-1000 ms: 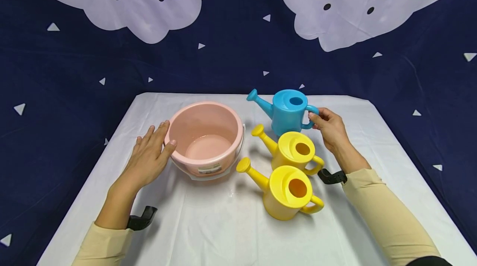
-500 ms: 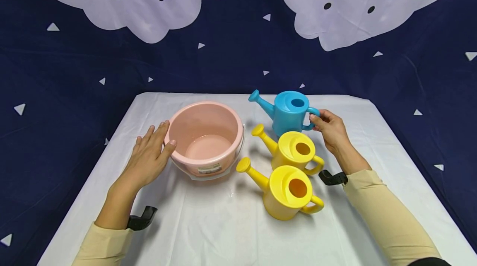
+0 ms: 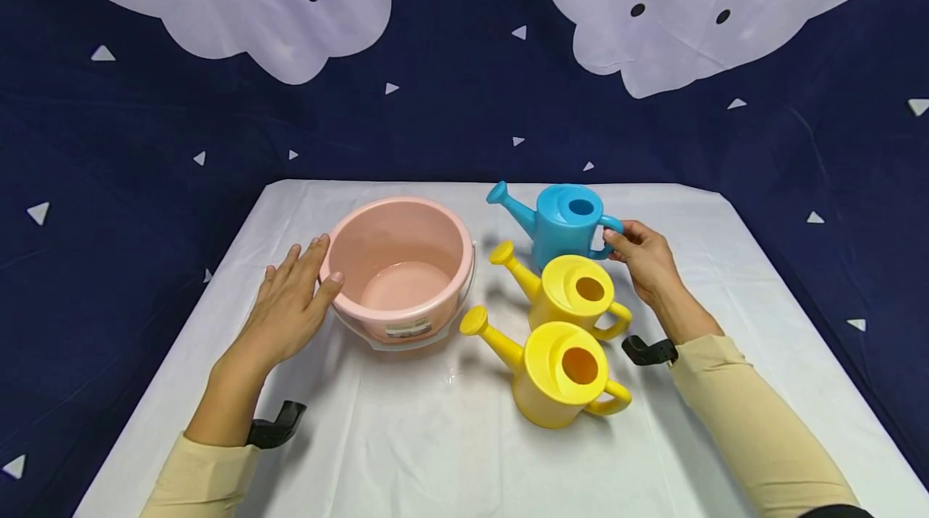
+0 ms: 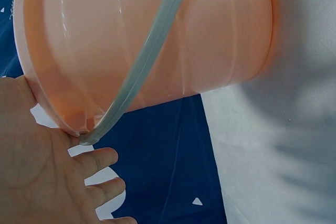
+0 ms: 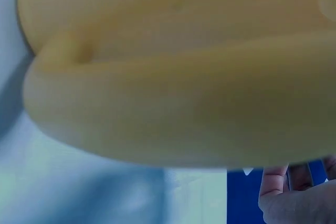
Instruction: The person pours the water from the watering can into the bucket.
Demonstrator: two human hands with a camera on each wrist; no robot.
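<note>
My right hand (image 3: 646, 260) pinches the handle of a blue toy watering can (image 3: 562, 231) at the back right, its spout pointing left. On the left, my left hand (image 3: 290, 304) rests with straight fingers against the rim of a pink bucket (image 3: 395, 314), which has a little clear water at the bottom. In the left wrist view the fingers spread beside the bucket's pale handle (image 4: 142, 66). Two yellow watering cans, a middle one (image 3: 555, 292) and a front one (image 3: 540, 389), stand before the blue one, spouts also leftward.
A white cloth (image 3: 406, 445) covers the table. Behind it hangs a dark blue backdrop (image 3: 464, 123) with clouds and small triangles. A blurred yellow handle (image 5: 173, 114) fills much of the right wrist view. Small wet drops (image 3: 452, 375) lie on the cloth before the bucket.
The blue watering can has come down slightly and shifted a little to the right, with my right hand still on its handle. My left hand and the bucket stay put.
</note>
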